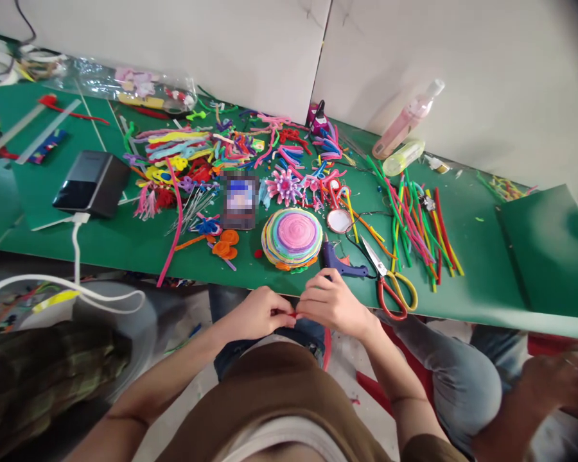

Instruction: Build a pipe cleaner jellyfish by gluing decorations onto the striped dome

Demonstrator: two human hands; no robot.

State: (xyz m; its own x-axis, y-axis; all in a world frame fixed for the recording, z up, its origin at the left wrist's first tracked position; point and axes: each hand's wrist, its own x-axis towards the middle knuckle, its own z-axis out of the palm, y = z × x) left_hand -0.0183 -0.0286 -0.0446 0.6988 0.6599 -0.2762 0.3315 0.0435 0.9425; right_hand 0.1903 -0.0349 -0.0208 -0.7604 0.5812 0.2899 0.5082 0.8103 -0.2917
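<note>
My left hand (264, 312) and my right hand (331, 301) meet just in front of the table edge, both closed in a pinch. Between their fingertips shows a tiny bit of red pipe cleaner (293, 315), mostly hidden by the fingers. Right beyond them, a round coil of striped pastel pipe cleaners (293, 236) sits on the table, with orange at its lower rim. A dark blue glue gun (344, 262) lies by my right hand, and scissors (388, 279) with red and yellow handles rest beside it, overhanging the edge. Orange coiled discs (226, 244) lie to the left.
The green table (476, 237) carries heaps of coloured pipe cleaners (178, 144), a black power bank (92, 183) with a white cable, a pink bottle (408, 120) and a phone-like item (239, 200). A grey bin (144, 333) stands lower left. Another person's hand (556, 378) appears at right.
</note>
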